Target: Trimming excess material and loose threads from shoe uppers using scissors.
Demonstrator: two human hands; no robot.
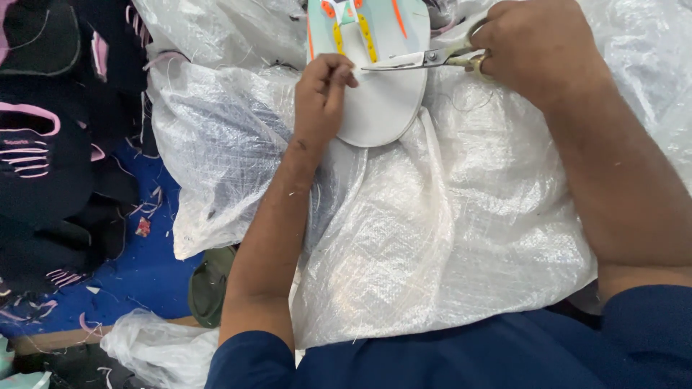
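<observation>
Two hands busy: right hand [537, 47] grips metal scissors [425, 59]; left hand [322, 97] pinches smooth pale-green rounded shoe piece [382, 101], yellow-orange strips, on crinkly woven plastic sack [404, 230].

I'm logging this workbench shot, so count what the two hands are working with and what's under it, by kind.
Scissors, in the right hand: 1
Pale shoe upper piece with yellow and orange strips, pinched by the left hand: 1
White woven plastic sack underneath: 1
Total: 3

Black pink-trimmed shoe pieces [43, 144] lie on blue floor [151, 266] beside a green sandal [209, 284].
</observation>
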